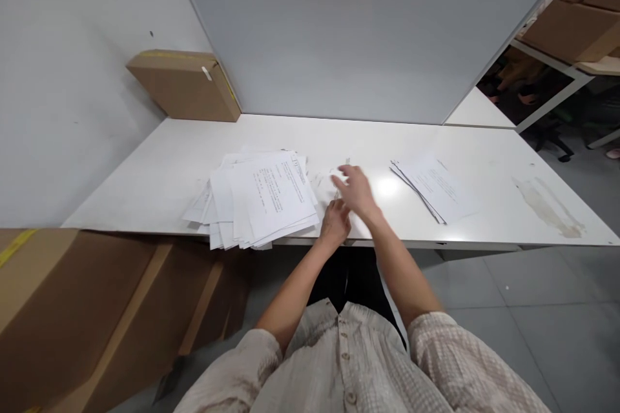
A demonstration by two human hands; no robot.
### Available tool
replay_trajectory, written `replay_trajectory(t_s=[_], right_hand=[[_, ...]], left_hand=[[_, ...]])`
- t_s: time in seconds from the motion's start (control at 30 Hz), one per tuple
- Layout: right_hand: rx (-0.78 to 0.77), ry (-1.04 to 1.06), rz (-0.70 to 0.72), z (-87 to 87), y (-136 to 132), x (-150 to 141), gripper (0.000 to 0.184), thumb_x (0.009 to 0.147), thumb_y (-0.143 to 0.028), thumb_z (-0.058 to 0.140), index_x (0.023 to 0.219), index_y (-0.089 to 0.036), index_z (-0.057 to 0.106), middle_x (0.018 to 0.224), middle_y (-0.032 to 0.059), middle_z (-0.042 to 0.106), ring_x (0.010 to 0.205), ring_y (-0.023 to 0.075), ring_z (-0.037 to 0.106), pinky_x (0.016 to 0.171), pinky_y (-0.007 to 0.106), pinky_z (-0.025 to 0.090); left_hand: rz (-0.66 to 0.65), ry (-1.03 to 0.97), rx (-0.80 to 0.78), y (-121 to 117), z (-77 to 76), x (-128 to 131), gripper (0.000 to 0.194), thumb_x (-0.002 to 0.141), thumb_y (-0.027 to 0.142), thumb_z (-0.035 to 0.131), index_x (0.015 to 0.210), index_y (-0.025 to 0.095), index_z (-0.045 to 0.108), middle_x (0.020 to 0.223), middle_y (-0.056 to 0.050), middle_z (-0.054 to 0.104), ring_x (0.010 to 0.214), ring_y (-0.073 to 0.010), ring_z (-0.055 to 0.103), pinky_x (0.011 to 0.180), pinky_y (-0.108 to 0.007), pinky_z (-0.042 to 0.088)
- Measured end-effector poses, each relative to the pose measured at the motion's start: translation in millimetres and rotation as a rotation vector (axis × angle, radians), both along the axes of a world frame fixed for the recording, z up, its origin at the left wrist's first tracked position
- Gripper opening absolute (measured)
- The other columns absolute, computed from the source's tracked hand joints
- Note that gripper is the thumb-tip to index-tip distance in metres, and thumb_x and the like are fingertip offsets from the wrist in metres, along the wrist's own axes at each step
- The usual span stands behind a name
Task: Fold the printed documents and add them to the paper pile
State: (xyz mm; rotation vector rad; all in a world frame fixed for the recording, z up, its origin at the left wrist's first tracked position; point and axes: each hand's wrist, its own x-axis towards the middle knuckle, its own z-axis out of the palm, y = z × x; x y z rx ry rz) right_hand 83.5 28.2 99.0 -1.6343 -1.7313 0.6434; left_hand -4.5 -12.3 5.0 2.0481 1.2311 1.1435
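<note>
A loose, fanned pile of printed sheets (pixel 261 203) lies on the white table (pixel 494 206) near its front edge, left of centre. My left hand (pixel 334 224) rests at the pile's right side with its fingers curled near the table edge. Just above it, my right hand (pixel 356 190) reaches over a single white sheet (pixel 325 182) with its fingers stretched out, slightly blurred. What the left fingers hold, if anything, is hidden. A smaller, neater stack of printed sheets (pixel 436 186) lies to the right, apart from both hands.
A cardboard box (pixel 186 85) leans against the wall at the table's back left corner. Large cardboard boxes (pixel 87 310) stand on the floor at the left. A grey partition panel (pixel 349 32) backs the table. More boxes (pixel 576 19) sit on a shelf at the upper right. A stain (pixel 549 206) marks the table's right end.
</note>
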Motion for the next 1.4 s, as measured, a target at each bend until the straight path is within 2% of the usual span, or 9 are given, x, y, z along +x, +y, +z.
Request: replay_trajectory(t_s=[0.17,0.4,0.53,0.73,1.0,1.13,1.23,1.33,1.4], right_hand=[[-0.006,-0.498,-0.488,-21.8,-10,136,0.04,0.084,-0.033,0.051,0.118,-0.012,0.056,0.128,0.02,0.05,0.117,0.0327,0.041,0.092,0.047,0.035],[-0.314,-0.607,-0.401,-41.2,-22,216,0.045,0.081,-0.042,0.052,0.115,-0.014,0.063,0.115,0.0164,0.063,0.104,0.0284,0.055,0.08,0.035,0.042],[-0.286,-0.549,-0.414,-43.8,-21,220,0.041,0.083,-0.043,0.047,0.104,-0.016,0.069,0.102,0.0134,0.068,0.095,0.0258,0.06,0.074,0.031,0.042],[-0.281,-0.805,-0.391,-49.6,-24,208,0.037,0.087,-0.017,0.034,0.101,-0.007,0.067,0.098,0.0216,0.064,0.089,0.0268,0.06,0.07,0.034,0.041],[-0.073,-0.782,-0.521,-36.4,-38,191,0.037,0.093,-0.026,0.027,0.098,-0.012,0.061,0.098,0.0176,0.062,0.089,0.0256,0.056,0.066,0.032,0.036],[0.065,-0.483,-0.468,-1.5,-66,167,0.03,0.092,-0.034,0.033,0.099,-0.017,0.057,0.074,0.0076,0.059,0.066,0.0192,0.051,0.06,0.029,0.034],[0.057,-0.015,-0.252,18.2,-94,142,0.029,0.09,-0.047,0.04,0.092,-0.022,0.055,0.068,0.0018,0.055,0.061,0.016,0.049,0.056,0.027,0.036],[-0.086,0.337,-0.032,19.7,-106,129,0.031,0.085,-0.053,0.047,0.085,-0.023,0.056,0.073,0.0005,0.058,0.062,0.0142,0.052,0.056,0.025,0.04],[-0.161,0.356,-0.006,11.3,-97,134,0.035,0.085,-0.054,0.047,0.083,-0.021,0.058,0.074,0.0016,0.06,0.063,0.0144,0.054,0.058,0.026,0.042]], left_hand=[[0.047,0.128,0.09,-3,3.8,0,0.052,0.085,0.003,0.031,0.131,0.02,0.048,0.107,-0.009,0.06,0.102,-0.0213,0.05,0.09,-0.037,0.045],[0.069,0.084,0.098,-3,2.6,-2,0.05,0.084,0.003,0.033,0.129,0.018,0.05,0.106,-0.008,0.061,0.102,-0.0202,0.05,0.088,-0.034,0.046],[0.069,0.078,0.086,-2,1.9,-2,0.05,0.084,0.004,0.033,0.128,0.019,0.051,0.106,-0.008,0.062,0.102,-0.0203,0.051,0.088,-0.034,0.046],[0.068,0.059,0.093,-1,0.6,-2,0.049,0.084,0.005,0.034,0.128,0.019,0.051,0.106,-0.008,0.062,0.102,-0.0201,0.051,0.09,-0.035,0.046],[0.083,0.004,0.09,-1,0.6,-2,0.044,0.086,0.009,0.035,0.124,0.02,0.055,0.105,-0.008,0.064,0.102,-0.0197,0.054,0.091,-0.037,0.046],[0.059,-0.241,-0.024,-1,5.6,-1,0.039,0.088,0.026,0.048,0.126,0.02,0.052,0.107,-0.009,0.065,0.102,-0.0187,0.058,0.093,-0.038,0.046],[-0.039,-0.596,-0.291,-4,16.7,2,0.068,0.078,0.039,0.065,0.138,0.019,0.038,0.122,-0.013,0.06,0.108,-0.0203,0.059,0.095,-0.038,0.045],[-0.199,-0.889,-0.572,-10,28.9,8,0.069,0.071,0.043,0.072,0.13,0.016,0.048,0.122,-0.015,0.061,0.107,-0.0236,0.061,0.095,-0.04,0.047],[-0.218,-0.987,-0.693,-14,33.1,10,0.055,0.068,0.042,0.075,0.113,0.013,0.062,0.111,-0.014,0.067,0.1,-0.0254,0.064,0.091,-0.041,0.05]])
